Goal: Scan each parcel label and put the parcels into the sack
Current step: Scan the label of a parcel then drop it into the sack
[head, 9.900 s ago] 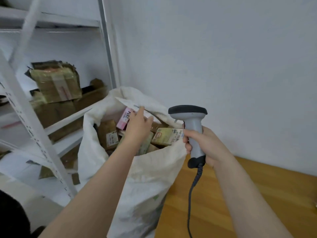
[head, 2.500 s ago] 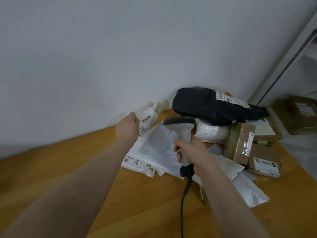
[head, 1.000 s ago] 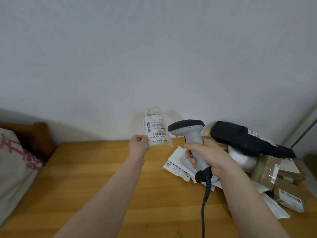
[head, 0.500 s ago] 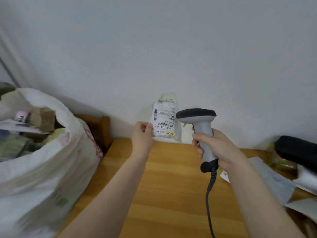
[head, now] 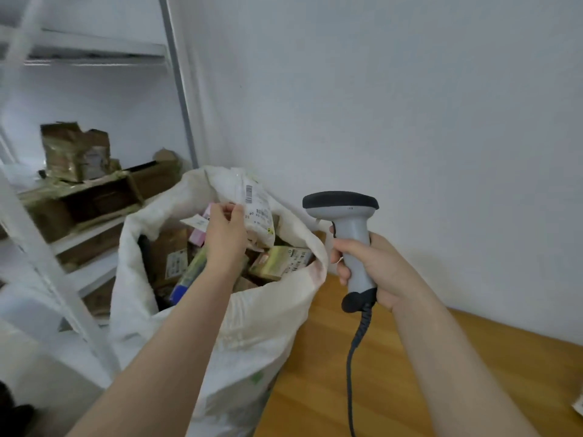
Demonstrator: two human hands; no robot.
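Left hand (head: 224,234) pinches one small white labelled plastic parcel (head: 256,212) over open white woven sack (head: 252,326). Right hand (head: 375,266) grips one grey corded barcode scanner (head: 350,228).

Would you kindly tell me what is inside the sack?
The sack holds a brown box, a pink box and a green carton; the left hand holds a white parcel above them. Deeper layers are hidden.

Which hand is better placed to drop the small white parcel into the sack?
Left. The left hand pinches the small white parcel above the open mouth of the sack, so it likely only needs to let go. The right hand grips the scanner beside the sack, over the table.
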